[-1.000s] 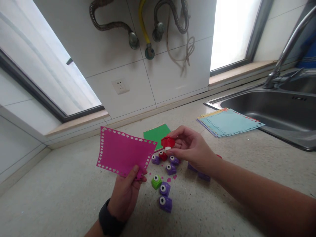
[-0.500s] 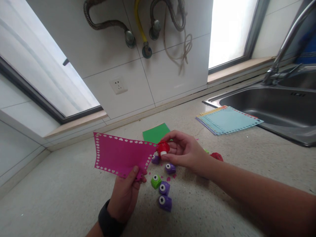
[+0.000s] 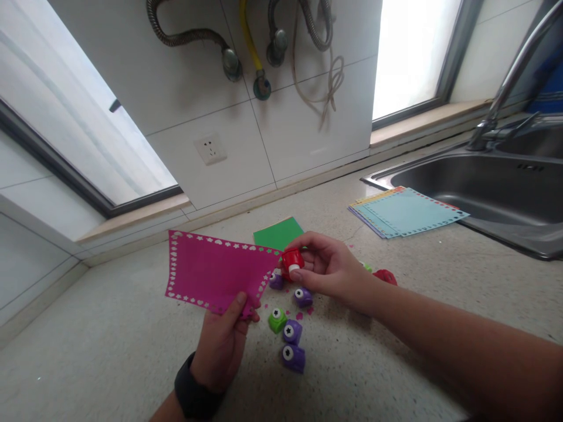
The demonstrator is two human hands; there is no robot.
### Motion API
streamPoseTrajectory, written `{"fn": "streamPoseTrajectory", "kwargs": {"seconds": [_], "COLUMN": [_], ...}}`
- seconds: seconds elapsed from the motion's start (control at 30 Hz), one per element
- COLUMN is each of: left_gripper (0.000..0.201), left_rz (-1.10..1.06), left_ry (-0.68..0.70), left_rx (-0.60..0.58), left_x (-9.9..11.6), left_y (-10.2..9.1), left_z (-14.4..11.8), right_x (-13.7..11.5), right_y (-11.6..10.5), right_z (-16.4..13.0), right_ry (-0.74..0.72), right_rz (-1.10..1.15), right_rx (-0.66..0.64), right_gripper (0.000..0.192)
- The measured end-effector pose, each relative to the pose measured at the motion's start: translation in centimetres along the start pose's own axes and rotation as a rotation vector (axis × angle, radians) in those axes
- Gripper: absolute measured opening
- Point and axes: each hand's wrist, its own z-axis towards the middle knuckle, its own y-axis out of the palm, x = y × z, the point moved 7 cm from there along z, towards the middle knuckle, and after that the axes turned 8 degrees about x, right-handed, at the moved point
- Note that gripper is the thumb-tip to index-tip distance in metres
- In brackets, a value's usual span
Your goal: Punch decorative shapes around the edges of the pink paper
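Observation:
Pinched in my left hand [image 3: 226,337] is a magenta sheet of paper [image 3: 215,269], its edges lined with small punched shapes such as stars and hearts. My right hand [image 3: 328,264] grips a red craft punch [image 3: 292,261] with a white button, right at the sheet's upper right corner. Whether the corner sits inside the punch's slot I cannot tell. Below the hands, on the counter, stand several purple punches [image 3: 292,332] and a green punch [image 3: 277,320]. Small magenta paper bits [image 3: 299,316] lie among them. Another red object [image 3: 385,276] is partly hidden behind my right forearm.
Green paper [image 3: 278,231] lies behind my right hand. A stack of light blue and other coloured sheets with punched borders [image 3: 413,212] rests by the metal sink [image 3: 492,181]. The tiled wall with an outlet [image 3: 211,150] and hoses stands at the back.
The red punch has turned slightly in my right hand at the corner. The magenta sheet's left side has tilted up a little. Both hands keep their hold.

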Motion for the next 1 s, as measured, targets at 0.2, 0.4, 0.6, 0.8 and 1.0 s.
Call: {"fn": "streamPoseTrajectory", "kwargs": {"seconds": [0.2, 0.4, 0.6, 0.8, 1.0], "left_gripper": [0.035, 0.037, 0.036, 0.027, 0.028], "left_rz": [0.012, 0.041, 0.087, 0.164, 0.304], "left_ry": [0.008, 0.026, 0.036, 0.068, 0.102], "left_rx": [-0.011, -0.006, 0.000, -0.036, -0.083], "left_x": [-0.1, 0.0, 0.0, 0.1, 0.8], "left_y": [-0.1, 0.0, 0.0, 0.2, 1.1], "left_z": [0.1, 0.0, 0.0, -0.1, -0.5], "right_x": [0.2, 0.6, 1.1, 2.0, 2.7], "right_y": [-0.1, -0.2, -0.6, -1.1, -1.4], "right_z": [0.0, 0.0, 0.3, 0.7, 0.9], "right_ry": [0.017, 0.074, 0.125, 0.182, 0.188], "right_rz": [-0.011, 0.002, -0.055, -0.157, -0.257], "right_rx": [0.008, 0.047, 0.084, 0.086, 0.054], "right_gripper": [0.037, 0.035, 0.039, 0.031, 0.029]}}
